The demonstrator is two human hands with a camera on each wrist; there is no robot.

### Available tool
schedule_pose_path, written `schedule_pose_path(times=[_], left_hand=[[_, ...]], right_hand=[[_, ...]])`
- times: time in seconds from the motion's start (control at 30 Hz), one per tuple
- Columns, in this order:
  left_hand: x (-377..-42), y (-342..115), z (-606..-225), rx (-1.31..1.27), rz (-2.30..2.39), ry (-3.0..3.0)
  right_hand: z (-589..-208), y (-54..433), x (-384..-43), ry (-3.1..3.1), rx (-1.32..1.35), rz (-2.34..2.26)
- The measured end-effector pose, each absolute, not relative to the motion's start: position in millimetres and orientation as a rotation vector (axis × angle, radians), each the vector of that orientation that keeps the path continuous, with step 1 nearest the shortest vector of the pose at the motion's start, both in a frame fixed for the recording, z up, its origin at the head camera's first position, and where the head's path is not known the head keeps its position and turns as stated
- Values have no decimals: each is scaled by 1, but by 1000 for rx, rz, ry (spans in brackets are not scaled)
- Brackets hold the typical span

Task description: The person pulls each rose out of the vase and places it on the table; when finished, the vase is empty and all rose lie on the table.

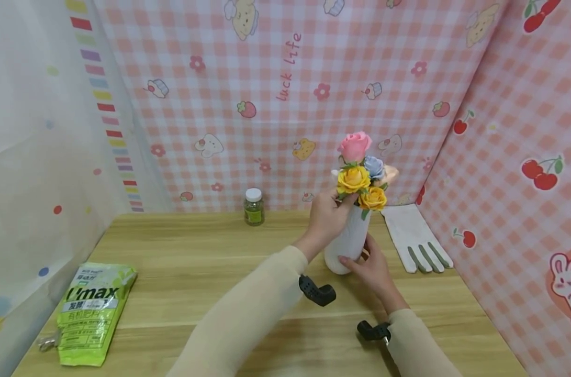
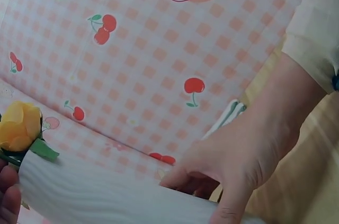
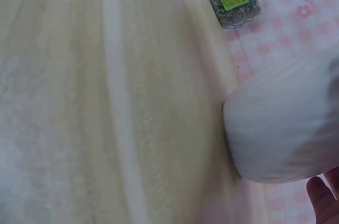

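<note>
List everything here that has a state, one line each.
Vase: upright, held low
Flowers: bunched at the vase's mouth
Left grip: curled, at the flowers
Right grip: round the vase
Jar: upright, capped
Bag: lying down; sealed or open, unclear
Glove: lying flat

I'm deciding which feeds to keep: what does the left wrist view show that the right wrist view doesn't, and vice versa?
Only the left wrist view: a yellow flower, the left hand, part of the glove and cherry prints.
Only the right wrist view: the green-labelled jar.
Both: the white vase, the right hand, the wooden table and pink checked cloth.
</note>
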State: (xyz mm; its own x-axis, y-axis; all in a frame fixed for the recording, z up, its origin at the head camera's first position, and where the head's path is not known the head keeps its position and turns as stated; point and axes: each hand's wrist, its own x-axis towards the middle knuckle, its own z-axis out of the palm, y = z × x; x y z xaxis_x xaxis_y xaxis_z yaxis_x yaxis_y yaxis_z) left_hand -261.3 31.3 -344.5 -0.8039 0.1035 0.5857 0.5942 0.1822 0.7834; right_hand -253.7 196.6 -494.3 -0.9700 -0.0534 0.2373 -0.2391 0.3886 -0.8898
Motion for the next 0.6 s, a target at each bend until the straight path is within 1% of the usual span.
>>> schedule_pose_path(times=[0.2, 0.47, 0.6], left_hand=[[-260, 29, -343, -706, -1651, -2115], [-262, 32, -345, -679, -1694, -2100], [-264, 33, -346, -661, -1662, -2091]], right_hand=[[-489, 194, -254, -2479, 239, 1624], [-457, 185, -235, -2496, 250, 1670], [-454, 184, -232, -2499, 246, 1671]])
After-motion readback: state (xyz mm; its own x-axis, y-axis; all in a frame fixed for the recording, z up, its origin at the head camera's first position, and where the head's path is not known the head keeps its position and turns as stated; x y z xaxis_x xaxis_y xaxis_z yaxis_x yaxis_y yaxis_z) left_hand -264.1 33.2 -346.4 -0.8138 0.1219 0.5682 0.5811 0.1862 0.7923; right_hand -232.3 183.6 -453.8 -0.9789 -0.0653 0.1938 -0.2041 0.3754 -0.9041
